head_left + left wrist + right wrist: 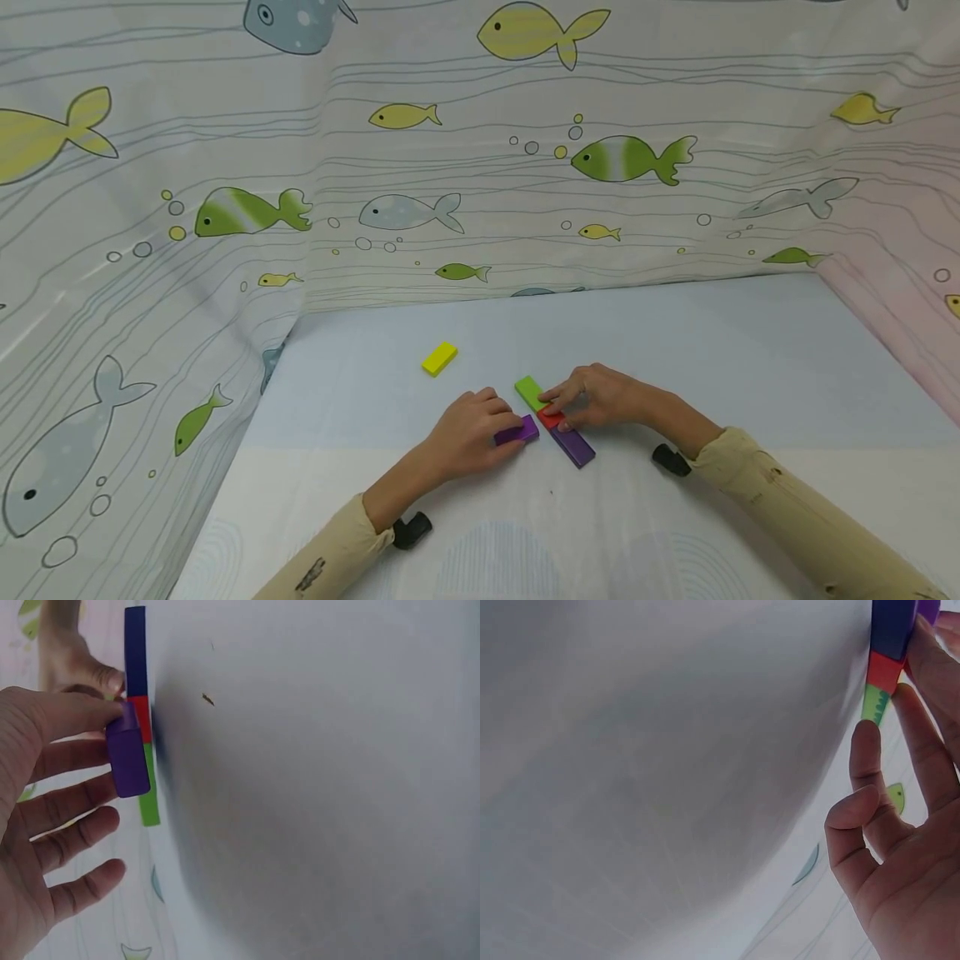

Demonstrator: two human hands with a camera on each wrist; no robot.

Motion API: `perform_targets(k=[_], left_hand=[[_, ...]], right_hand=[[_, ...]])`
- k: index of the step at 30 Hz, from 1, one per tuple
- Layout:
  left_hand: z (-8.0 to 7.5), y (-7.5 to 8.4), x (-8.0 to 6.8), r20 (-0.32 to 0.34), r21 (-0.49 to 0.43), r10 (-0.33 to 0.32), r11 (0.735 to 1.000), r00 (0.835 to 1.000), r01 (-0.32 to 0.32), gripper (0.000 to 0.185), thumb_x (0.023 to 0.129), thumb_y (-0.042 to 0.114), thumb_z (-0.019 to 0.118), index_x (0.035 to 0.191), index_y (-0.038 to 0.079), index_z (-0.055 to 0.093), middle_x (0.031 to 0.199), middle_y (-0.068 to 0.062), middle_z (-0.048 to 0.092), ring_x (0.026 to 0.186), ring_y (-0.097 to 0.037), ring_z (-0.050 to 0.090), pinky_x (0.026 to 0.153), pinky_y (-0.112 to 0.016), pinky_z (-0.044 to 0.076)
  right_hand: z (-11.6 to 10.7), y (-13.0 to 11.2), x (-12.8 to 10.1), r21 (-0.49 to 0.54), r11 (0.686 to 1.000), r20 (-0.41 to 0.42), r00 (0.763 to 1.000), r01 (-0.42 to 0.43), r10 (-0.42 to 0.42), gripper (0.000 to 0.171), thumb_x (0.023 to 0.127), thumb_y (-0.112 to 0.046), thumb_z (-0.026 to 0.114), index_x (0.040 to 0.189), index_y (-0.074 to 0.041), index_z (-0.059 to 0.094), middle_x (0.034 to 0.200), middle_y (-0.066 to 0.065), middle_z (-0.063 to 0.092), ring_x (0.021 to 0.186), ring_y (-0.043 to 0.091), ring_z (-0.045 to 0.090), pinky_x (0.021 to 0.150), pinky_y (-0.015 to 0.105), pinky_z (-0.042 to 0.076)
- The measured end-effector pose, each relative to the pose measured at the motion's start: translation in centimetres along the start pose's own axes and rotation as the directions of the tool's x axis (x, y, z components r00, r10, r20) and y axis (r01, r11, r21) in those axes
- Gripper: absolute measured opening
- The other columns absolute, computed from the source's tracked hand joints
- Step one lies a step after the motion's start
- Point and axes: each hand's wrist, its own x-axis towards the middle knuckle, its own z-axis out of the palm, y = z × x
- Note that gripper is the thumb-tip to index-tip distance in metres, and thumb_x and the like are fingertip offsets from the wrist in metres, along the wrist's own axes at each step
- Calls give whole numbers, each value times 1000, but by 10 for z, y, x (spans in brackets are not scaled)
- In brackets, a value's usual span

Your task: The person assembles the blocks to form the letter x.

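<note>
Three flat blocks lie end to end in a row on the pale table: a green block (pixel 529 390), a red block (pixel 551 417) and a dark purple-blue block (pixel 574 447). My right hand (pixel 558 402) rests its fingertips on the red block, where it meets the green one. My left hand (pixel 507 428) pinches a purple block (pixel 519 432) just left of the row. In the left wrist view this purple block (pixel 127 754) lies alongside the red block (pixel 140 718) and the green block (pixel 150 801). The right wrist view shows my fingers (pixel 870 746) against the green block (pixel 874 701) and the red block (pixel 886 670).
A yellow block (pixel 439 358) lies alone farther back on the table (pixel 750 375). A fish-patterned curtain (pixel 480 167) closes in the back and both sides. Small black wrist mounts (pixel 412 530) sit by my sleeves.
</note>
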Motion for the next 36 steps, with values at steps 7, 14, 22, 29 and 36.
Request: perform_targets(k=[7, 14, 22, 29, 36], left_hand=[[3, 2, 3, 0, 6, -10, 1000, 1000, 10, 21, 84, 31, 77, 99, 17, 76, 92, 3, 69, 87, -15, 56, 66, -26, 45], [5, 5, 5, -4, 36, -29, 999, 1000, 29, 19, 85, 31, 76, 98, 18, 76, 91, 4, 69, 86, -14, 56, 65, -25, 43], [5, 9, 8, 18, 65, -64, 996, 998, 63, 18, 86, 33, 75, 97, 19, 75, 91, 4, 69, 85, -14, 55, 64, -25, 40], [4, 12, 11, 46, 74, -76, 995, 996, 73, 19, 86, 34, 75, 96, 18, 74, 90, 5, 69, 83, -13, 54, 63, -24, 39], [6, 13, 14, 98, 81, -79, 994, 992, 71, 19, 87, 35, 73, 99, 19, 73, 92, 4, 68, 85, -14, 55, 64, -24, 39]], right_hand=[[0, 0, 1, -11, 1000, 2, 1000, -1, 1, 32, 82, -25, 81, 113, -20, 77, 128, -7, 64, 120, 22, 56, 96, 45, 44], [0, -1, 1, -7, 1000, 4, 1000, -11, 11, 32, 83, -25, 81, 114, -20, 76, 128, -7, 64, 120, 21, 56, 97, 45, 44], [0, 1, 0, -18, 1000, 2, 1000, 7, -7, 32, 83, -26, 81, 114, -20, 76, 128, -6, 64, 119, 21, 57, 96, 45, 45], [0, 2, 1, -28, 1000, 6, 1000, 1, -1, 33, 83, -28, 81, 115, -22, 76, 129, -9, 63, 116, 18, 57, 95, 43, 44], [-1, 1, -1, -28, 1000, 5, 1000, 8, -8, 34, 83, -28, 81, 116, -21, 76, 129, -7, 64, 108, 14, 57, 94, 41, 43]])
